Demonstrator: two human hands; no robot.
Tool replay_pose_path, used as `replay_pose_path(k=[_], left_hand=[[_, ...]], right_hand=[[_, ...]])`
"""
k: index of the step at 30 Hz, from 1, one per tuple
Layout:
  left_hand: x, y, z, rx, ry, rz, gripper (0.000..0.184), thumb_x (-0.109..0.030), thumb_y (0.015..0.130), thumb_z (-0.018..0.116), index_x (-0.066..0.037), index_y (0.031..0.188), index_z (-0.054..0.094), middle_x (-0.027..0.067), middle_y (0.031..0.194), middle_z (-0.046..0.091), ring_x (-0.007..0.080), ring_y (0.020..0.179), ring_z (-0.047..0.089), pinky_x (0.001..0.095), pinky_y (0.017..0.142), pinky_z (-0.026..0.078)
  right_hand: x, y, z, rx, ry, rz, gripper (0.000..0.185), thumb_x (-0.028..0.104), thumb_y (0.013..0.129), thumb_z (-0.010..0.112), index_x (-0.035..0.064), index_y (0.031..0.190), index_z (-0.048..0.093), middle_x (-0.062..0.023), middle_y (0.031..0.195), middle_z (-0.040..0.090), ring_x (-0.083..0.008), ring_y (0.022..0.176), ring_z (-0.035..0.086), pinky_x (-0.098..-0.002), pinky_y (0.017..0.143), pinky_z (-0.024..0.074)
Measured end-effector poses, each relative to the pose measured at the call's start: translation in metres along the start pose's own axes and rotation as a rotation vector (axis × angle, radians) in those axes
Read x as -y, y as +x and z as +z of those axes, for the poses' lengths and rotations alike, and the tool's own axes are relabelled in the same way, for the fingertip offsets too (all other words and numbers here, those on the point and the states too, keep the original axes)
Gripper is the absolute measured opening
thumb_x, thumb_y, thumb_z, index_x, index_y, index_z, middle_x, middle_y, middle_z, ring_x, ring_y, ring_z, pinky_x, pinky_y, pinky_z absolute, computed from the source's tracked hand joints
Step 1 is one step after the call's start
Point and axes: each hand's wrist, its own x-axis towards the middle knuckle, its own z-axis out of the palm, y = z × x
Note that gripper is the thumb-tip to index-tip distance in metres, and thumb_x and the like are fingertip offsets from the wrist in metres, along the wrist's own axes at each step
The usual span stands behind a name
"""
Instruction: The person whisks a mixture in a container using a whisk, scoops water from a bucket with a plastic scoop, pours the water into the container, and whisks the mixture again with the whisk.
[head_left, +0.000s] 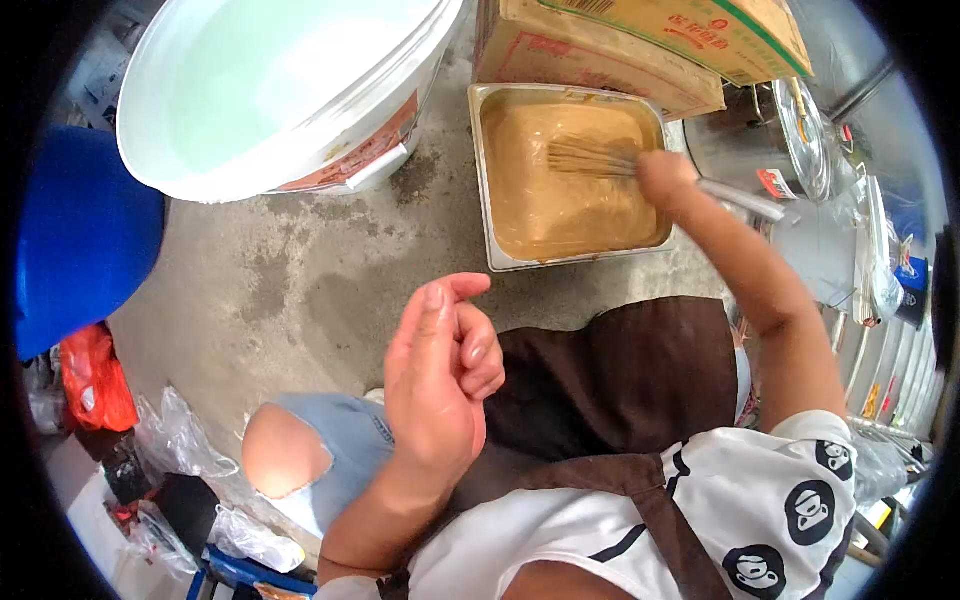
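Note:
My right hand (666,180) grips the metal handle of a whisk (740,198). The whisk's wires (590,157) dip into a thick, light-brown batter-like mixture (540,205), and their tips are hard to make out. This mixture lies in a rectangular metal pan (487,190) on the floor, with smears along its inner walls. Nearer to me, my left hand (440,365) is raised in the air above my knee, apart from the pan. Its index finger reaches out while the other fingers curl loosely, and it holds nothing.
A large white tub (345,165) of pale greenish liquid stands at the upper left, beside a blue barrel (85,235). Cardboard boxes (600,60) rise directly behind the pan. Right of it is a lidded metal pot (740,150). Plastic bags (95,380) lie at the left.

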Motion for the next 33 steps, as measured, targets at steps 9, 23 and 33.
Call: replay_pose_path(k=[9,23,33], left_hand=[[-0.002,0.003,-0.002,0.007,-0.006,0.040,0.034,-0.029,0.094,0.032,0.001,0.102,0.047,-0.0017,0.059,0.032,0.0054,0.045,0.026,0.0191,0.040,0.022],[0.013,0.006,0.004,0.007,0.019,-0.045,0.034,-0.030,0.094,0.033,0.000,0.103,0.047,-0.0023,0.060,0.032,0.0051,0.045,0.026,0.0189,0.040,0.022],[0.012,0.008,0.003,-0.006,0.031,-0.049,0.034,-0.028,0.094,0.032,0.001,0.104,0.047,-0.0021,0.060,0.033,0.0051,0.046,0.026,0.0188,0.040,0.022]], right_hand=[[-0.032,-0.015,-0.022,-0.037,-0.045,0.026,0.016,0.017,0.076,0.053,0.0081,0.082,0.066,-0.0121,0.087,0.064,-0.0253,0.080,0.064,-0.0356,0.068,0.0508],[0.020,-0.014,-0.006,-0.059,0.137,-0.013,0.014,0.008,0.071,0.054,0.0034,0.081,0.062,-0.0163,0.084,0.063,-0.0306,0.079,0.062,-0.0392,0.068,0.0498],[-0.003,-0.001,-0.018,-0.107,0.005,0.004,0.014,0.009,0.073,0.052,0.0056,0.079,0.064,-0.0160,0.083,0.063,-0.0297,0.078,0.063,-0.0387,0.067,0.0501]])
